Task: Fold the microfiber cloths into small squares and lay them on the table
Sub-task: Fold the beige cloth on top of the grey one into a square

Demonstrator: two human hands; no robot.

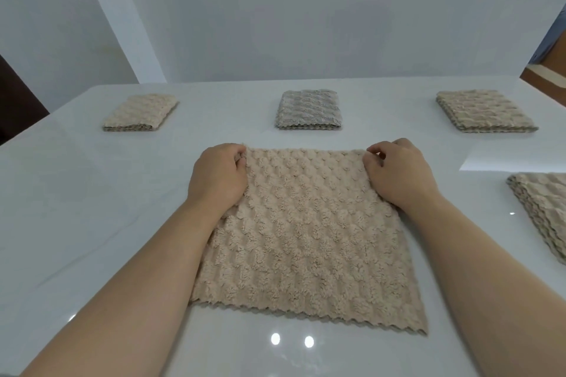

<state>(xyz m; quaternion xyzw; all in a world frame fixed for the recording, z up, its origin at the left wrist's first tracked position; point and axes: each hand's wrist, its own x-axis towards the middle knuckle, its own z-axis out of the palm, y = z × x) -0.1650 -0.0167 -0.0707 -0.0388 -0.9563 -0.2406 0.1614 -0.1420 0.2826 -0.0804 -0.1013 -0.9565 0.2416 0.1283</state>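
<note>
**First fold starting on the fourth cloth**

The beige cloth (306, 239) is lying flat on the bench (92, 208), in the middle and close to the person. The left grip (219, 176) and right grip (398, 174) are each pinching one far corner of it. Along the far side, the left beige square (141, 113), grey square (308, 109) and right beige square (484, 112) are sitting folded in a row. The unfolded stack (542, 211) is lying at the right edge. The first fold seems to be beginning, so the next move is calling for both corners travelling evenly to the near edge.

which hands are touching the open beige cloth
Touching, both: head view shows left hand and right hand pinching far corners of the open beige cloth.
</note>
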